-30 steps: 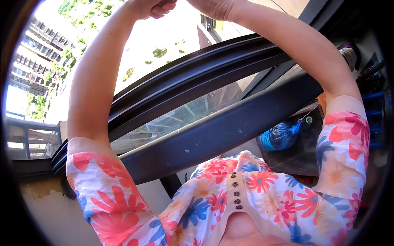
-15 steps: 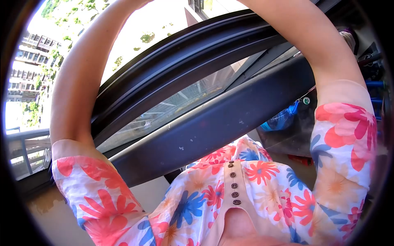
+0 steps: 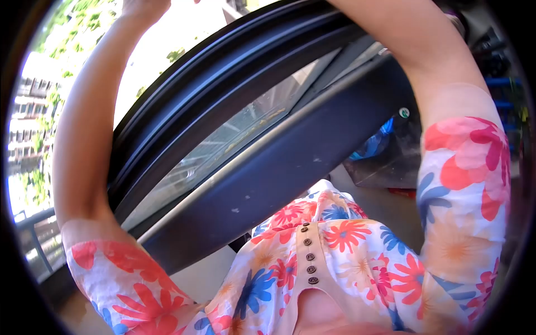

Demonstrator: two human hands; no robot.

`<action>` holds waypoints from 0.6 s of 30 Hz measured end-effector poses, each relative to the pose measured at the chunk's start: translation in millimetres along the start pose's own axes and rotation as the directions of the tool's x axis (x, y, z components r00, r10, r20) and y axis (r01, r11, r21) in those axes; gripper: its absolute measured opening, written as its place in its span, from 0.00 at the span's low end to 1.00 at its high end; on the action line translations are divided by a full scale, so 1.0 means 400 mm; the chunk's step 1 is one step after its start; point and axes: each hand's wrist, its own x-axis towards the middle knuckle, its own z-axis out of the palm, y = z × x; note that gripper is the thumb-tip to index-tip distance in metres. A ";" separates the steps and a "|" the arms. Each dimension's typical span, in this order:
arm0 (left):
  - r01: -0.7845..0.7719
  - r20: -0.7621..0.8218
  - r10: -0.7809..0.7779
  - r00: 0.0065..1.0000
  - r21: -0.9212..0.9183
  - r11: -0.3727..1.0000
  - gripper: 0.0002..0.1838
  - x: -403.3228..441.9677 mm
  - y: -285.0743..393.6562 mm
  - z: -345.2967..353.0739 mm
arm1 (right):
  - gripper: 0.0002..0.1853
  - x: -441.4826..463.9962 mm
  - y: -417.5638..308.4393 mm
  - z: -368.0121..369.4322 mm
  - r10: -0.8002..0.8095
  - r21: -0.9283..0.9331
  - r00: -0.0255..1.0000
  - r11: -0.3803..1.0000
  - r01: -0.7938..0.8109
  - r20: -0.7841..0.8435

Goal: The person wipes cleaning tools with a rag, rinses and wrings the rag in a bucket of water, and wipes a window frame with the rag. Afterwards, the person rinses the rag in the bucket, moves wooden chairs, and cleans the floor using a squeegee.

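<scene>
My left hand (image 3: 146, 8) shows only in part at the top edge of the view, in front of the bright outdoors; its fingers are mostly cut off, so what it touches is hidden. My right forearm (image 3: 391, 28) reaches up over the dark window frame (image 3: 234, 61), and the right hand lies beyond the top edge. The frame curves across the view between both arms. Below it run the glass pane (image 3: 223, 139) and a wide dark sill (image 3: 285, 162), scuffed with pale marks, close in front of my floral shirt (image 3: 346, 240).
Right of the sill, a blue translucent plastic item (image 3: 375, 142) lies on a dark surface. Several blue bars (image 3: 502, 82) stand at the far right. Outside on the left are a railing (image 3: 36, 240), a building (image 3: 33, 106) and green foliage (image 3: 84, 28).
The view has shifted slightly. My left hand, barely showing before, has come further into sight at the top left. Both arms remain raised, and the right hand stays out of sight.
</scene>
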 end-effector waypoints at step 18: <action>-0.321 -0.085 0.575 0.813 -0.891 0.322 0.14 -0.396 0.534 -0.647 | 0.23 -1.154 -0.198 0.173 0.625 0.942 0.737 -0.007 0.337 -0.259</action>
